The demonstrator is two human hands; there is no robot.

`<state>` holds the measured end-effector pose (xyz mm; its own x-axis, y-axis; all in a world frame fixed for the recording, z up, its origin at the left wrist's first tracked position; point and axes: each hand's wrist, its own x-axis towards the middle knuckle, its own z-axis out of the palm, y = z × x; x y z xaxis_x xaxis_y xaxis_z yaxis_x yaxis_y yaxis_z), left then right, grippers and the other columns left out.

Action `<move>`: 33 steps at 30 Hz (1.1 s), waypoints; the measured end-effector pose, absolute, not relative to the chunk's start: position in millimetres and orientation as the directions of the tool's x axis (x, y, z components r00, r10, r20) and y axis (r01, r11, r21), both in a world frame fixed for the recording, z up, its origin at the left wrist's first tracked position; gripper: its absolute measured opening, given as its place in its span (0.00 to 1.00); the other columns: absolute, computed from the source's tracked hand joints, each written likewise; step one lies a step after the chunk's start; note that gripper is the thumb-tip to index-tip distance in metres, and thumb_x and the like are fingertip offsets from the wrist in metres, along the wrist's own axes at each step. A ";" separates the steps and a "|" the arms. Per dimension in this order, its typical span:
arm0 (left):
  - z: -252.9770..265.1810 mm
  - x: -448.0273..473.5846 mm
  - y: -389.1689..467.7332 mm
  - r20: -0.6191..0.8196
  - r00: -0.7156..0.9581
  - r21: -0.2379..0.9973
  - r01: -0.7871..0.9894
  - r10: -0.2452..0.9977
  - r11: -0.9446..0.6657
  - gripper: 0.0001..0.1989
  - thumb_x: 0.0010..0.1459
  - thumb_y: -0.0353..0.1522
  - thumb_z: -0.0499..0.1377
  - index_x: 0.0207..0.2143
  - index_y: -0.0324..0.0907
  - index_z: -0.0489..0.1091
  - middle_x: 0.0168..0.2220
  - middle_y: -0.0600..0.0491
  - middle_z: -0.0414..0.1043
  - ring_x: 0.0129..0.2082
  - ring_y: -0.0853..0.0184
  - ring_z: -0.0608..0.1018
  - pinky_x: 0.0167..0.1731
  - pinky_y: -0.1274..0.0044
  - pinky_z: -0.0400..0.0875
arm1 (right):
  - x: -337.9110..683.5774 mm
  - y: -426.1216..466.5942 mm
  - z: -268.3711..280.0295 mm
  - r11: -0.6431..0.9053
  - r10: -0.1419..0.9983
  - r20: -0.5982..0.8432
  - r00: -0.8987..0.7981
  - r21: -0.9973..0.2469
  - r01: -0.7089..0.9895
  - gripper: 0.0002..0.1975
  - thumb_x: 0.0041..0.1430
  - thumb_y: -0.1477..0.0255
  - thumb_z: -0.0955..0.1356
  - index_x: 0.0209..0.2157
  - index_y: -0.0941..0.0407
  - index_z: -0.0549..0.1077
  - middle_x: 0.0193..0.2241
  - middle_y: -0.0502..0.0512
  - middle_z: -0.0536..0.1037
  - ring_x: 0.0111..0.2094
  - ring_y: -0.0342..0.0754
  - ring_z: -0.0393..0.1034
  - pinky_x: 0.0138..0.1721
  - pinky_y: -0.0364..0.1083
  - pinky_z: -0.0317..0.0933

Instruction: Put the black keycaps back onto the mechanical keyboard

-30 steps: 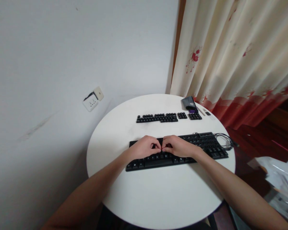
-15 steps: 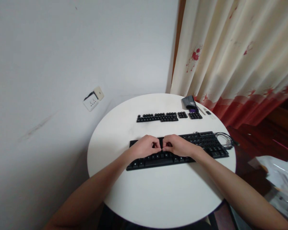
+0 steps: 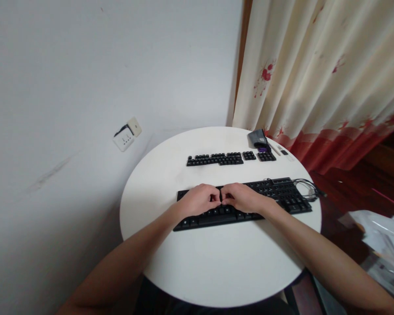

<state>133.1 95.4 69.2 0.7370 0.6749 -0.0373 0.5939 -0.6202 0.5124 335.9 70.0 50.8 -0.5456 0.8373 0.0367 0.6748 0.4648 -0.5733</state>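
A black keyboard [image 3: 230, 218] lies on the round white table [image 3: 216, 267], its lower rows bearing keycaps. Both my hands are over its middle, fingertips almost meeting. My left hand [image 3: 202, 200] is closed in a pinch at the keys; whatever sits between its fingertips is too small to make out. My right hand [image 3: 239, 197] pinches in the same way just beside it, its fingertips also hiding what they hold. Behind the keyboard, loose black keycaps [image 3: 213, 160] are laid out in rows and blocks.
At the table's back right lie a grey pouch [image 3: 258, 138], a pale stick-like item [image 3: 275, 149] and a small dark object [image 3: 284, 152]. A coiled black cable [image 3: 310, 192] is at the keyboard's right end. A wall with a socket [image 3: 124, 139] borders the left, a curtain [image 3: 298, 74] the right.
Both hands stay pinched at nearly the same spot over the keyboard. The view has shifted slightly; no keycap has visibly moved.
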 end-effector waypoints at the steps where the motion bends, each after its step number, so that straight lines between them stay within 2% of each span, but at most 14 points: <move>1: 68.7 133.1 95.7 -0.042 0.739 0.509 0.595 0.672 -0.623 0.05 0.55 0.33 0.60 0.28 0.43 0.74 0.27 0.56 0.73 0.26 0.70 0.71 0.26 0.79 0.57 | 335.9 70.4 50.1 0.467 0.837 0.037 -0.546 -0.568 0.678 0.03 0.57 0.76 0.69 0.29 0.55 0.74 0.28 0.51 0.76 0.30 0.45 0.67 0.32 0.42 0.52; 9: 65.1 133.4 98.5 -0.066 0.762 0.491 0.587 0.644 -0.644 0.05 0.55 0.32 0.59 0.29 0.43 0.74 0.27 0.55 0.72 0.27 0.69 0.72 0.26 0.79 0.58 | 335.0 71.1 48.6 0.487 0.834 0.033 -0.550 -0.512 0.707 0.02 0.55 0.76 0.70 0.30 0.55 0.75 0.29 0.51 0.76 0.32 0.46 0.68 0.33 0.43 0.52; 16: 64.1 131.1 99.6 -0.039 0.772 0.511 0.561 0.634 -0.652 0.05 0.56 0.32 0.59 0.29 0.43 0.74 0.27 0.56 0.72 0.26 0.70 0.70 0.27 0.78 0.58 | 336.1 71.0 49.9 0.474 0.838 0.032 -0.545 -0.540 0.695 0.02 0.55 0.76 0.70 0.30 0.55 0.75 0.28 0.51 0.76 0.31 0.45 0.67 0.32 0.42 0.52; 23: 64.2 131.2 100.1 -0.004 0.811 0.512 0.504 0.586 -0.695 0.05 0.58 0.32 0.58 0.32 0.43 0.74 0.28 0.56 0.71 0.28 0.69 0.71 0.29 0.78 0.60 | 343.9 73.6 49.8 0.548 0.783 0.099 -0.614 -0.578 0.605 0.03 0.58 0.74 0.70 0.30 0.56 0.75 0.28 0.51 0.76 0.30 0.45 0.67 0.33 0.42 0.53; 33: 67.9 133.0 95.6 0.055 0.847 0.536 0.422 0.528 -0.732 0.07 0.62 0.32 0.57 0.40 0.45 0.75 0.37 0.53 0.75 0.35 0.67 0.74 0.39 0.76 0.67 | 358.8 75.1 60.4 0.564 0.753 0.122 -0.647 -0.625 0.539 0.04 0.59 0.75 0.68 0.31 0.57 0.75 0.29 0.51 0.77 0.29 0.44 0.67 0.32 0.42 0.56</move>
<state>133.0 95.6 67.9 0.8473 0.5284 0.0548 0.4215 -0.7315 0.5359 358.8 75.1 60.4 -0.6470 0.7526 0.1220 0.5387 0.5645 -0.6255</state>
